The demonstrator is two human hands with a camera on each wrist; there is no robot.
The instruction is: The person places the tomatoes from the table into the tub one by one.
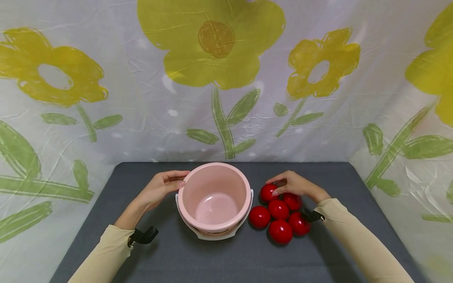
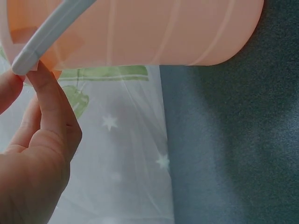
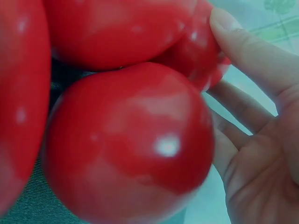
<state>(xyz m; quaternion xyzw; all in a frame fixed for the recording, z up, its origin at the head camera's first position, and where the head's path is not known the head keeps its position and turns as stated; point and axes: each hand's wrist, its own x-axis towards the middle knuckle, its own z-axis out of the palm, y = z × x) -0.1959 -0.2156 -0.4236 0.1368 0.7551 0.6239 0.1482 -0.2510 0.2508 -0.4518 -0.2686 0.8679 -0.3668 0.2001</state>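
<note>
A pink bucket with a white handle stands on the dark table, its inside bare. My left hand pinches the bucket's rim at the left side, thumb in front and fingers behind; in the left wrist view the fingertips meet at the handle's end. To the right of the bucket lie several glossy red balls in a tight cluster. My right hand holds the farthest red ball between thumb and fingers. Nearer balls hide part of that grip in the right wrist view.
The dark grey tablecloth covers the table. Behind and at both sides hangs a pale curtain printed with yellow flowers. A black strap sits at the left wrist, another at the right, close to the rearmost balls.
</note>
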